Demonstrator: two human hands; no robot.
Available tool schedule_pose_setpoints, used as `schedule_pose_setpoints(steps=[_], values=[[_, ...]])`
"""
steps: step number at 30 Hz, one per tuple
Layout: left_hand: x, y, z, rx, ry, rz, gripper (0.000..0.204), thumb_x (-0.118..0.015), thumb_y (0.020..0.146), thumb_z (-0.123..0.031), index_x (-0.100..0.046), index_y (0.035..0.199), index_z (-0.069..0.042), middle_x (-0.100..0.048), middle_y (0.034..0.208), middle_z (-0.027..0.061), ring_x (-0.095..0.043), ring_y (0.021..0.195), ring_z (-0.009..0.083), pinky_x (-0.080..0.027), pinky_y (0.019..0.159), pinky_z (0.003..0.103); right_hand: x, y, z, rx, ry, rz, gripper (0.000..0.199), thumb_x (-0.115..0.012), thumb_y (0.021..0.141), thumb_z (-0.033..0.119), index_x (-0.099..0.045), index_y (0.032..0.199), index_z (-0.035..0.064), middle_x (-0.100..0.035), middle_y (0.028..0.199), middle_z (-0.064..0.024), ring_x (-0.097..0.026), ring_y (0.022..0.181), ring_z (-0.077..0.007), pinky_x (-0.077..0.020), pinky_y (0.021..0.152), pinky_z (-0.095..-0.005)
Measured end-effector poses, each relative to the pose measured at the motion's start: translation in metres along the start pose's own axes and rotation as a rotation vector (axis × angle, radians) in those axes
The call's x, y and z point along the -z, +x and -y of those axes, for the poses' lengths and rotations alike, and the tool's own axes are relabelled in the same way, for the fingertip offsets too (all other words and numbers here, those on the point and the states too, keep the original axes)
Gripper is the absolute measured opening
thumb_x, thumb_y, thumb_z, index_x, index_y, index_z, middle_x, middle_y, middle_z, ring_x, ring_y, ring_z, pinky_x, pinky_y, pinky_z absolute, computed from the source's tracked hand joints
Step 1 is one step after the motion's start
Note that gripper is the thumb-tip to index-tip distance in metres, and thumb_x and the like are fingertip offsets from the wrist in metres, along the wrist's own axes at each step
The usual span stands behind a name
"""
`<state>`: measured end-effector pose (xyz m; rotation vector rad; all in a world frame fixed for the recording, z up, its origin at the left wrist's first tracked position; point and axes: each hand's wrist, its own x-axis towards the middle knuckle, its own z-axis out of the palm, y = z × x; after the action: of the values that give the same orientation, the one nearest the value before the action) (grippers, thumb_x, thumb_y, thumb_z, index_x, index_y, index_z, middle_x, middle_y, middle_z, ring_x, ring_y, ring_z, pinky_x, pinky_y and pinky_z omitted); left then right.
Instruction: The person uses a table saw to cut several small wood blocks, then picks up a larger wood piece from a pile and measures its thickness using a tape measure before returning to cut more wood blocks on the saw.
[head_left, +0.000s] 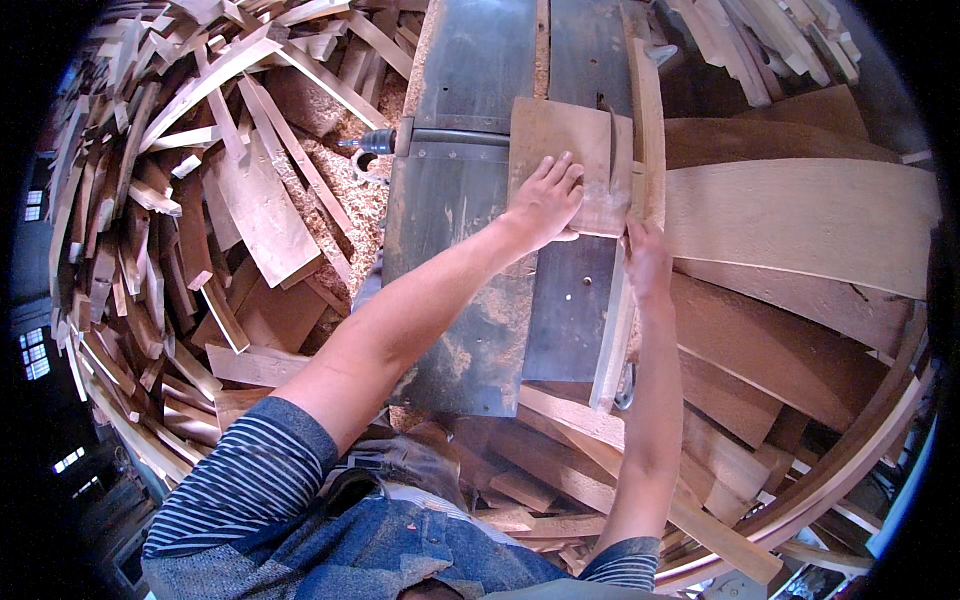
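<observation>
A short flat wooden board lies on the grey metal bed of a jointer-like woodworking machine, across the dark gap in its middle. A dark slit shows near the board's right side. My left hand rests on top of the board, fingers stretched forward and thumb by its near edge. At the board's near right corner, beside the wooden fence, my right hand has its fingers curled in. They seem to grip the corner, though the fingertips are partly hidden.
Offcuts and wood shavings are heaped left of the machine. Wide planks lie to the right, with a long curved strip around them. A dark cylindrical fitting juts from the machine's left side. More boards lie near my legs.
</observation>
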<state>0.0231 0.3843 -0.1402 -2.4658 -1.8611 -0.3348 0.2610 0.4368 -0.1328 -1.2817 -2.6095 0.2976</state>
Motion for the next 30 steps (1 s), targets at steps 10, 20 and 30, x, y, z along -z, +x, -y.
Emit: schedule_pose_setpoints(steps=[10,20,30], values=[[-0.002,0.011,0.01,-0.009,0.013,0.009,0.077,-0.085,0.073,-0.056,-0.066,0.122,0.001,-0.053,0.141,0.0163,-0.043,0.145,0.0376,-0.033,0.122,0.05,-0.005,0.014,-0.004,-0.029,0.014,-0.003,0.04,-0.069,0.087,-0.001,-0.065,0.125,0.0074,-0.065,0.099,-0.0179,-0.065,0.096,-0.0402,-0.0545,0.082,-0.0499],[-0.003,0.022,0.019,0.001,-0.008,0.022,0.077,-0.085,0.073,-0.054,-0.066,0.123,0.002,-0.054,0.141,0.0164,-0.042,0.146,0.0382,-0.032,0.122,0.051,-0.008,0.027,-0.011,0.018,0.011,-0.058,0.046,-0.07,0.086,-0.001,-0.066,0.131,0.0105,-0.066,0.101,-0.0172,-0.067,0.096,-0.0395,-0.0556,0.083,-0.0485],[-0.004,0.03,0.026,0.014,-0.024,0.029,0.079,-0.087,0.072,-0.051,-0.066,0.125,0.003,-0.053,0.145,0.0176,-0.04,0.148,0.0382,-0.032,0.122,0.05,-0.006,0.04,-0.012,-0.008,-0.03,-0.011,0.051,-0.072,0.084,-0.001,-0.065,0.133,0.0109,-0.067,0.1,-0.0169,-0.067,0.095,-0.0394,-0.0554,0.082,-0.0491]])
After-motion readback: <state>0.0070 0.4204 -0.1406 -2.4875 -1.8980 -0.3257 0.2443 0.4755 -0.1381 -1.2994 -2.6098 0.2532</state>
